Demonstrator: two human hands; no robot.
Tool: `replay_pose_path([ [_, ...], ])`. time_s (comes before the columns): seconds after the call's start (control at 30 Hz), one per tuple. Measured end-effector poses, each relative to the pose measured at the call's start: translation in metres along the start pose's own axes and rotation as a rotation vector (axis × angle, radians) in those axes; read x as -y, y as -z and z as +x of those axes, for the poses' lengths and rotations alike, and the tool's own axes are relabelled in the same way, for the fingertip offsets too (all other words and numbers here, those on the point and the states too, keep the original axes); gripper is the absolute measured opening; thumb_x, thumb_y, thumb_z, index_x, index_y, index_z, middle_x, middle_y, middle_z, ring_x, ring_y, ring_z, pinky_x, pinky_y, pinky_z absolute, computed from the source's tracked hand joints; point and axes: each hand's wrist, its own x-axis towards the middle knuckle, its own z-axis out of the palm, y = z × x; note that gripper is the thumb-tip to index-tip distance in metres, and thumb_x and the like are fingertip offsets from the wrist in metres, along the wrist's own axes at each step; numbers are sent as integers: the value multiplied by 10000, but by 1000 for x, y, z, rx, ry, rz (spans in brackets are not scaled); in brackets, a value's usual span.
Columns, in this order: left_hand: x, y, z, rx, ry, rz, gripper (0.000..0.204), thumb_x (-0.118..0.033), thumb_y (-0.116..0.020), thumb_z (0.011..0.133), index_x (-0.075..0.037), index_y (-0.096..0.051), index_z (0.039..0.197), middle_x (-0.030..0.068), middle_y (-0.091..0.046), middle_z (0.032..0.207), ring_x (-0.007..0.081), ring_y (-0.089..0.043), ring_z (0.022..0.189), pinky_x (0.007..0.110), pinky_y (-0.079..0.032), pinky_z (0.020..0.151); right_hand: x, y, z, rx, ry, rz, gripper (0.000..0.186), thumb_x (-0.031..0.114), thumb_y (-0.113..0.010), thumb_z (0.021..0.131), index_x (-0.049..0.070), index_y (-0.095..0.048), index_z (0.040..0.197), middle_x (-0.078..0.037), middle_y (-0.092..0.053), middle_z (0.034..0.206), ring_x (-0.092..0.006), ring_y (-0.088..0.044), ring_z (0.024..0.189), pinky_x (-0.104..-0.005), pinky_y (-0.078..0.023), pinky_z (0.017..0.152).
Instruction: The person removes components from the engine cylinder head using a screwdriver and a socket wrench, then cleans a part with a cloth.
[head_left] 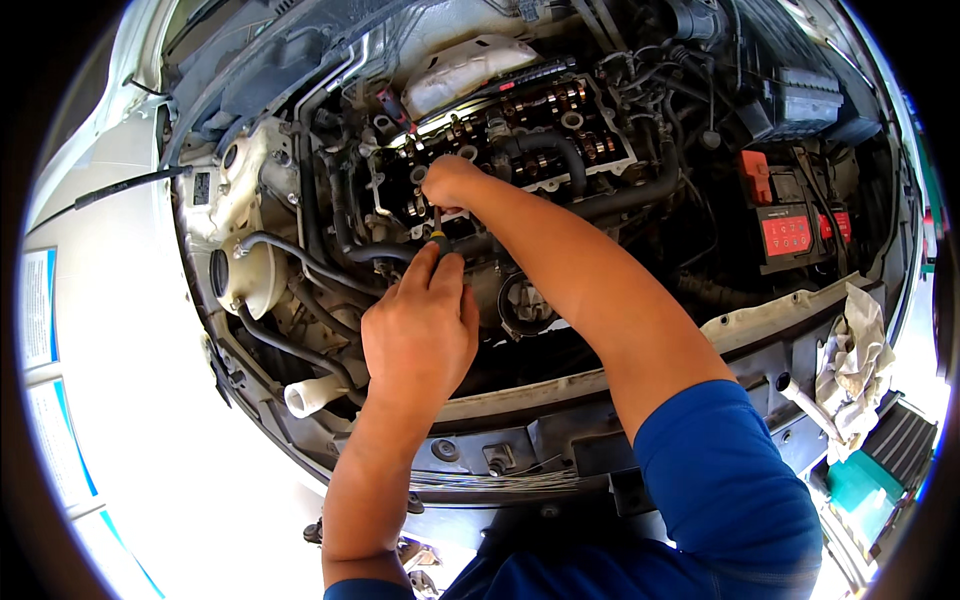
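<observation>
Before me lies an open engine (515,135) with its valve gear exposed. My left hand (420,325) is closed around the dark handle of what looks like a screwdriver (438,238), which has a yellow band. Its thin shaft points toward the engine's near left edge, and the tip is hidden. Just beyond it, my right hand (455,184) is closed at the same edge, beside a round ring-shaped opening (418,174). Whatever its fingers hold is out of sight.
A black hose (560,150) arches over the engine. A battery (790,225) with red labels sits on the right, and a whitish fluid reservoir (255,275) on the left. Crumpled paper (855,365) lies on the right front edge. Near the engine's far side is a red-and-dark handle (396,108).
</observation>
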Motion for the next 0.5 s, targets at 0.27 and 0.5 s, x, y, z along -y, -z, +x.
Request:
replay_pose_path([
  [0.27, 9, -1, -4, -20, -13, -12, 257, -177, -713, 830, -100, -696, 1075, 111, -698, 1208, 305, -725, 875, 399, -594, 730, 20, 151, -84, -411, 395, -315, 333, 262, -573, 862, -19, -740, 926, -201, -725, 881, -334, -711, 865, -460, -544, 789],
  [0.5, 15, -1, -3, -40, -74, 12, 276, -176, -725, 835, -79, -717, 1093, 124, -705, 1201, 331, -709, 970, 406, -583, 819, -176, 232, -429, -881, 137, -242, 324, 214, -527, 955, -34, -666, 1110, -167, -689, 1053, -272, -667, 976, -401, -507, 870],
])
